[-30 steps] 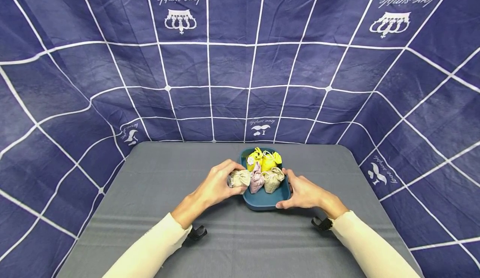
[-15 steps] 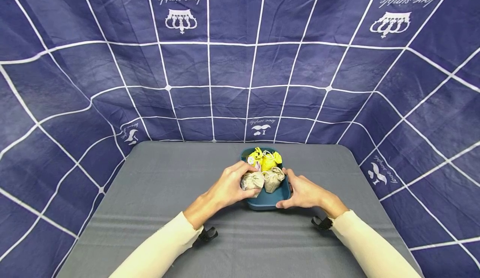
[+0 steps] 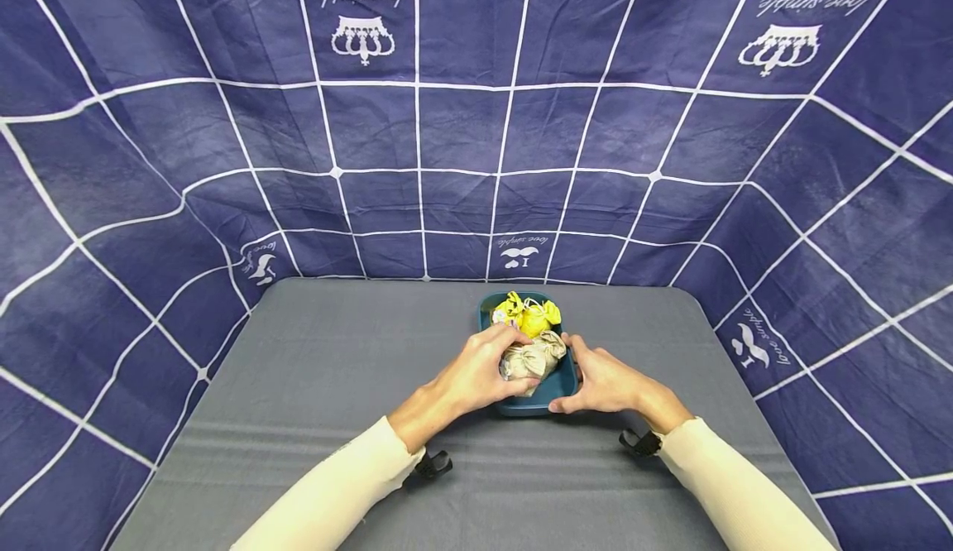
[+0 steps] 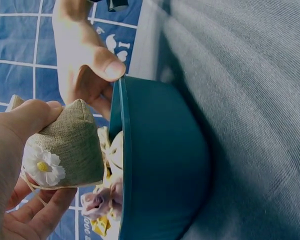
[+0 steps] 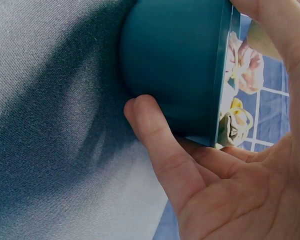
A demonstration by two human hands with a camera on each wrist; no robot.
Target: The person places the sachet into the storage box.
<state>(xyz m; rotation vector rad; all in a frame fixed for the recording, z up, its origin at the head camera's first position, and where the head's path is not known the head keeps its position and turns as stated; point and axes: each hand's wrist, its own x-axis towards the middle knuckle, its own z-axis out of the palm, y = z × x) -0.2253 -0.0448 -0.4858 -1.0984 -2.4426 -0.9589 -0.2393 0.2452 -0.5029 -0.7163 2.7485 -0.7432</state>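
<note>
My left hand (image 3: 482, 371) pinches a beige cloth sachet (image 4: 72, 150) with a white daisy on its side, between thumb and fingers. The sachet is above the rim of a teal rectangular bin (image 3: 530, 408). Inside the bin lie two yellow sachets (image 3: 539, 319) at the back and another beige sachet (image 3: 553, 344) nearer the front. A pinkish-purple sachet (image 4: 101, 201) shows in the left wrist view; in the head view the left hand hides it. My right hand (image 3: 609, 381) grips the bin's right side, thumb at the rim and fingers along the outer wall (image 5: 175, 60).
The bin stands on a grey cloth-covered table (image 3: 357, 344), towards its back edge. Blue curtains with white grid lines (image 3: 447, 121) enclose the back and both sides. Black straps (image 3: 639, 443) sit at both wrists.
The left hand has carried the held beige sachet rightward, from the bin's left edge to over its middle, covering the pinkish-purple one. The right hand and the bin stay put.
</note>
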